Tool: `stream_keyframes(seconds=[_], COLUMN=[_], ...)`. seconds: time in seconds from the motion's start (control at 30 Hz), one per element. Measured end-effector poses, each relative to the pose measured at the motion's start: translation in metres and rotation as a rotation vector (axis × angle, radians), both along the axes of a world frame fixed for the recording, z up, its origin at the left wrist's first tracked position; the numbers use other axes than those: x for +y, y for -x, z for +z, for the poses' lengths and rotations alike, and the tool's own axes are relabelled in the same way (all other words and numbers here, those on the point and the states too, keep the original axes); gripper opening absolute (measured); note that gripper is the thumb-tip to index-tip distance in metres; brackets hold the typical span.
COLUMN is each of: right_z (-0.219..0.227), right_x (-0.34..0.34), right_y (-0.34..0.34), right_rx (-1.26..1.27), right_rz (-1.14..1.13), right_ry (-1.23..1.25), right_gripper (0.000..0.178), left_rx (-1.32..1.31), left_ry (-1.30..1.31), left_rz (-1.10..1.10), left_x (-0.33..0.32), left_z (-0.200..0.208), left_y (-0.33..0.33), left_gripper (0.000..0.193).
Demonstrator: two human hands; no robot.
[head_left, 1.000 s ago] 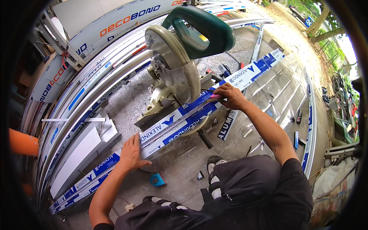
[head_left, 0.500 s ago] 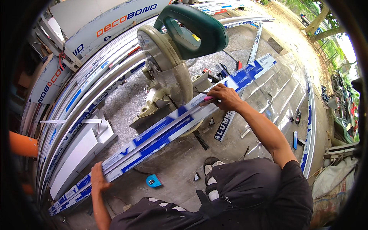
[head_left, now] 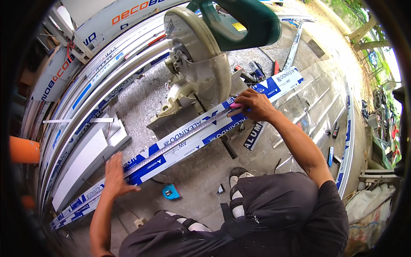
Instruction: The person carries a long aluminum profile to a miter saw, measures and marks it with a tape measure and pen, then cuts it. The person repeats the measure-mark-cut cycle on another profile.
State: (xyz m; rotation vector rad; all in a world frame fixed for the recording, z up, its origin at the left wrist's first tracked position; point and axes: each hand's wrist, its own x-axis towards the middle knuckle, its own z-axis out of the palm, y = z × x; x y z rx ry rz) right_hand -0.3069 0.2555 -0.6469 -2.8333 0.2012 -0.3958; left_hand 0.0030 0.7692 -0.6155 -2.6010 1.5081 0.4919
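A long metal profile (head_left: 184, 150) in blue-and-white film lies slantwise across the base of a miter saw (head_left: 201, 64), its near-left end low and its far-right end raised. A narrow strip with fine marks runs along its middle. My right hand (head_left: 257, 106) is on the profile just right of the saw's guard, fingers closed round a small pink item (head_left: 236, 105) and a flat brown piece (head_left: 235, 112). Their exact kinds are hard to make out. My left hand (head_left: 116, 177), blurred, is over the profile's left part with fingers spread and nothing in them.
A blue tape measure (head_left: 171, 192) lies on the floor near my feet. More long profiles (head_left: 94, 85) are stacked at the left, beside a white channel piece (head_left: 87, 156). Clear plastic sheeting (head_left: 314, 103) and another profile (head_left: 347, 137) lie at the right.
My left hand has come off its grip on the profile and opened, moving up. My right hand has shifted slightly right, still holding the pink item. The view has shifted a little.
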Motion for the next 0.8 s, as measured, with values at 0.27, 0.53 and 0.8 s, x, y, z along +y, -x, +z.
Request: stream_keyframes(seconds=[0.27, 0.53, 0.8], right_z=[0.004, 0.004, 0.005], right_x=[-0.001, 0.007, -0.001], right_y=[-0.001, -0.002, 0.01], right_rx=[-0.004, 0.026, 0.026], right_rz=[0.007, 0.028, -0.012], right_ry=[0.003, -0.017, -0.048], right_gripper=[0.032, 0.035, 0.049], left_rx=[0.119, 0.055, 0.086], left_ry=[-0.051, 0.012, -0.076], left_rz=[-0.093, -0.01, 0.079], left_x=[-0.108, -0.066, -0.003], left_z=[-0.022, -0.03, -0.018], left_y=[0.049, 0.036, 0.0], left_gripper=[0.124, 0.106, 0.117])
